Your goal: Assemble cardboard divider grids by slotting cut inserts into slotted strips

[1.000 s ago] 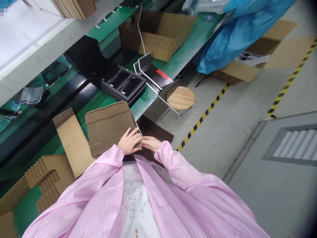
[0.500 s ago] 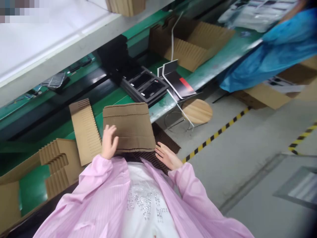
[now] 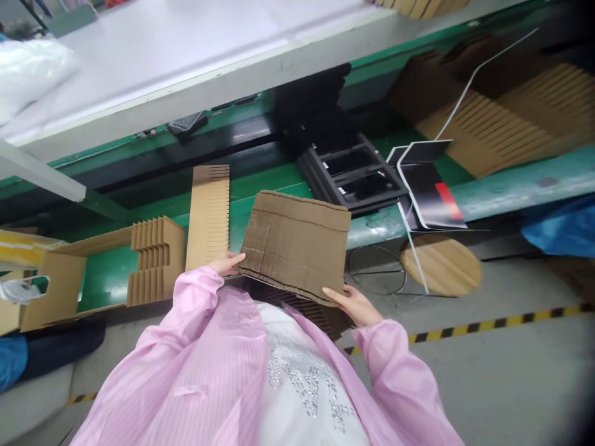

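A brown corrugated cardboard piece (image 3: pixel 297 241) lies in front of my body, held between both hands by its near corners. My left hand (image 3: pixel 226 263) grips its near left corner, thumb on top. At the near right corner my right hand (image 3: pixel 356 303) has its thumb on top, with the other fingers at the edge and partly underneath. Just left of the piece stands a tan slotted cardboard strip (image 3: pixel 208 217) on the green bench (image 3: pixel 242 217). Beneath the piece, more dark slotted cardboard (image 3: pixel 320 314) shows near my lap.
Farther left is a cardboard divider box (image 3: pixel 155 263). A black tray (image 3: pixel 357 170) with dark flat items and a black folder with a red patch (image 3: pixel 432 192) stand beyond the piece. A wooden stool (image 3: pixel 441 265) is at the right, with slotted cardboard (image 3: pixel 506 118) behind. A white shelf (image 3: pixel 195 87) runs above.
My left hand has gone from lying on the piece to gripping its corner, and my right hand has closed on the other corner. The piece has turned, and the view has swung left.
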Tool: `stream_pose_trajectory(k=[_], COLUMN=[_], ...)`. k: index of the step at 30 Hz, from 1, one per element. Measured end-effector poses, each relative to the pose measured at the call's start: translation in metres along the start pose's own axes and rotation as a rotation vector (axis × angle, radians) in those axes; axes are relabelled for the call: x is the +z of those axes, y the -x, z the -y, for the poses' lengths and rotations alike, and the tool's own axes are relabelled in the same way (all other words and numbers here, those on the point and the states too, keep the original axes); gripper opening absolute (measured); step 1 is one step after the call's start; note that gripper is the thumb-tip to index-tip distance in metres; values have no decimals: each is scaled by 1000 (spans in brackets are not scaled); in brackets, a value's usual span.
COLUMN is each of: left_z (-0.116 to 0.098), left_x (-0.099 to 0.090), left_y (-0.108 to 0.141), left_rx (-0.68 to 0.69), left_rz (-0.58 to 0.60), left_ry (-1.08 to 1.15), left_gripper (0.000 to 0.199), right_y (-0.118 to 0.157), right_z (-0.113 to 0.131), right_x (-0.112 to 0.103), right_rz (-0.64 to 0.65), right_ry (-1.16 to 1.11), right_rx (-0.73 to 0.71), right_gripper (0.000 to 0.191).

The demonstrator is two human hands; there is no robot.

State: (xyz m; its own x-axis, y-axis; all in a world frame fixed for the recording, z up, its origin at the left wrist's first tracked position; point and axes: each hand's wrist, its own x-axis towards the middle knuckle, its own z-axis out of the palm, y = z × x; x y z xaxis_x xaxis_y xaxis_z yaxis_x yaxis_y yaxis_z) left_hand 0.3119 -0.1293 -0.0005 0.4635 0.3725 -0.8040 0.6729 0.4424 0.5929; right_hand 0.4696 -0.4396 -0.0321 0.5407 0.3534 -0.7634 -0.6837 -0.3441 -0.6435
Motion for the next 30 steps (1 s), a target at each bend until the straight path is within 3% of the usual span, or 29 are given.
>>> stream_pose_trajectory(k=[7,11,19,24,28,30], left_z=[2,17,27,22,20,21], left_x=[-11,-10,-12,1,10,11], left_y=[-11,-22,-39,-50,-61,-65], left_rx=[-47,-169,-182,-175,-107,-54], left_rz=[127,177,146,52,27,40], left_ry=[77,122,13,24,-25,-79], left_gripper=[40,66,83,92,87,83], right_y=[-10,-15,-16,-19,-22,-25], right_z=[-6,-13,-10,-4,-7,-9], right_x=[-6,-8,-11,-14,-4,3], right_rz=[16,-46,-67,-55,-113,-219], right_ry=[19,54,174,272,255,264], right_rx=[18,-48,-112,-15,17,-30], right_gripper=[38,44,46,48,54,61])
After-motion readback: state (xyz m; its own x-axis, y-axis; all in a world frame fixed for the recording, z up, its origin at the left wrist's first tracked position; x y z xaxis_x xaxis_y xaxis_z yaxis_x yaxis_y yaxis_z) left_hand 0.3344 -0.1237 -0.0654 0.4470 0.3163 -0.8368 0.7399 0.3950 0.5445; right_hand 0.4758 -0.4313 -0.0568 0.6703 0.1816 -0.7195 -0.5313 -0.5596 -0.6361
